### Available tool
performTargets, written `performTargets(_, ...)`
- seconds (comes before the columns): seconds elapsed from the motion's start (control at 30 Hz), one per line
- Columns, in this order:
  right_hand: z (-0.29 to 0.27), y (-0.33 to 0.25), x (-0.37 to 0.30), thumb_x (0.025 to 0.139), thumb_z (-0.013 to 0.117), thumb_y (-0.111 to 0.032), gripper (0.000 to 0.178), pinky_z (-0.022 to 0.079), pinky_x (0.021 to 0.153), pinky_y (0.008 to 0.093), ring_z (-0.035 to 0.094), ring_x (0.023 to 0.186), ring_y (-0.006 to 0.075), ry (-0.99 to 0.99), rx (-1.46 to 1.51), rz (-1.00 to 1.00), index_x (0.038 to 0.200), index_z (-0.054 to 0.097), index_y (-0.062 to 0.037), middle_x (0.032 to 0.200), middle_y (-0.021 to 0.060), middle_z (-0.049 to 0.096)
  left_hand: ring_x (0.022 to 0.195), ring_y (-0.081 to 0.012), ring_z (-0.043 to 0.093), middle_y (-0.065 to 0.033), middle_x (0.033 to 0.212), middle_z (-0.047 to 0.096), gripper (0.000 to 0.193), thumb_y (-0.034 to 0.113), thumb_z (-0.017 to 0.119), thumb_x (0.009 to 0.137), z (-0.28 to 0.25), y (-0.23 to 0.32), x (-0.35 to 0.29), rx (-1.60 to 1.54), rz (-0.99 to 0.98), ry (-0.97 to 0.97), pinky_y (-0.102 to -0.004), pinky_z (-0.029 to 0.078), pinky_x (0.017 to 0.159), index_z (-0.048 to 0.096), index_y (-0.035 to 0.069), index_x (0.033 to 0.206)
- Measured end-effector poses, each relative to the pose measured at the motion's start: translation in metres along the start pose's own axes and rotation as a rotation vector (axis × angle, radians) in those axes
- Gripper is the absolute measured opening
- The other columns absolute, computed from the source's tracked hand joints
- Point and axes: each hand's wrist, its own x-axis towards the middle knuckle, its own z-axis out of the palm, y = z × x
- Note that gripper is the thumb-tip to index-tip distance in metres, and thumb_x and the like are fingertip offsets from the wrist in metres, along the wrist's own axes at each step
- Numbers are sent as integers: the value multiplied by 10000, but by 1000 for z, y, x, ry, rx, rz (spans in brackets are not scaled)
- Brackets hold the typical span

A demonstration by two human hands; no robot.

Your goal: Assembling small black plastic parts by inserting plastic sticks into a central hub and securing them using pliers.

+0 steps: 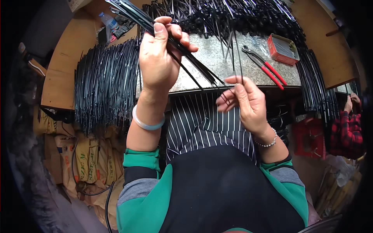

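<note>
My left hand (160, 58) is closed round a bundle of thin black rods (134, 15). The bundle slants from the upper left, and its lower ends fan out toward my other hand. My right hand (248, 99) is at the table's front edge, thumb and fingers pinched on a thin black rod (240, 58) that stands up toward the far pile. More rod ends lie near the fingertips of my right hand; how many it grips I cannot make out. Pliers with red handles (268, 72) rest on the table to the right of that hand.
A pile of black rods with knobbed fittings (241, 17) covers the table's far side. Rods hang over the edge at left (105, 81) and right (316, 85). A red box (285, 56) holds small thin pieces. Sacks (85, 159) stand below left. Another person's plaid sleeve (345, 128) shows at right.
</note>
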Motion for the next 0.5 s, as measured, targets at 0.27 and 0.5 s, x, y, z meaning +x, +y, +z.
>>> performTargets(0.27,-38,-12,-4,970,324,-192,296,486,523,197,560,549,99,315,-181,-157,1108,442,42,662,87,582,562,-102,484,-46,713,478,214,151,375,943,-37,-57,-55,433,-619,149,-243,424,424,384,1,1096)
performTargets(0.5,-40,-19,0,969,330,-197,291,437,479,165,527,482,84,366,-105,-206,1098,449,35,634,84,581,1137,-414,351,-313,1191,353,606,98,527,799,-67,-108,-42,1495,-214,65,-430,288,991,234,-135,1276)
